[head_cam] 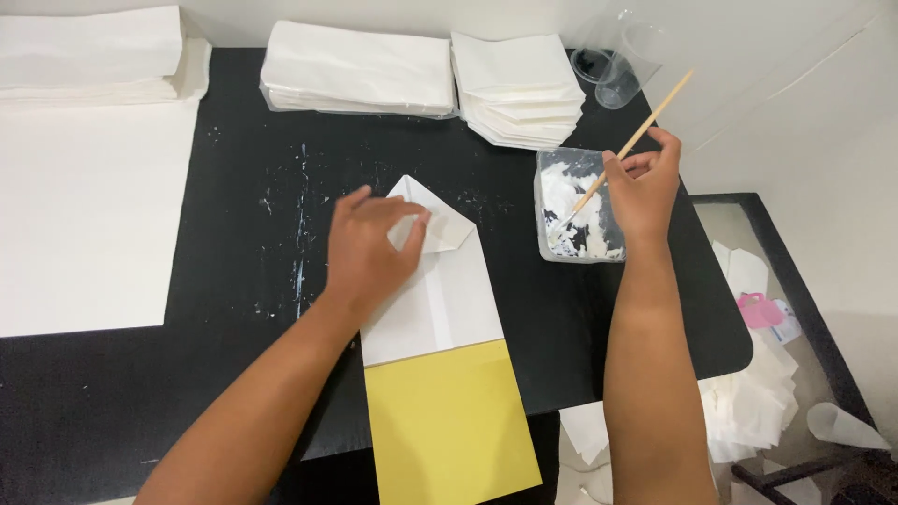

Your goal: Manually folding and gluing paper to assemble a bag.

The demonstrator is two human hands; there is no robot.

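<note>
- Nearest to me is the yellow sheet (449, 421), hanging off the near edge of the black worktop (234, 393); it lies under the folded white paper (440, 299), I'd judge as a backing.
- The folded white paper sits mid-worktop, its long axis running away from me and leaning slightly left, its pointed, folded end at the far side.
- My left hand (369, 248) lies flat on that far end, fingers (412, 223) spread narrowly and pinning the small folded flap, probably so the crease cannot spring open.
- My right hand (645, 187), right of the paper, has its fingers closed on a thin wooden stick (631, 142). The stick slants up and away to the right, its lower tip dipped in the clear tub of white paste (580, 210).
- That tub stands just right of the paper's tip, near enough to reach.
- Beyond the paper, along the far edge, lie stacks of folded white paper (430, 75); clear plastic cups (613, 65) stand past the tub.
- Well left of the paper lies a large white sheet (84, 215).
</note>
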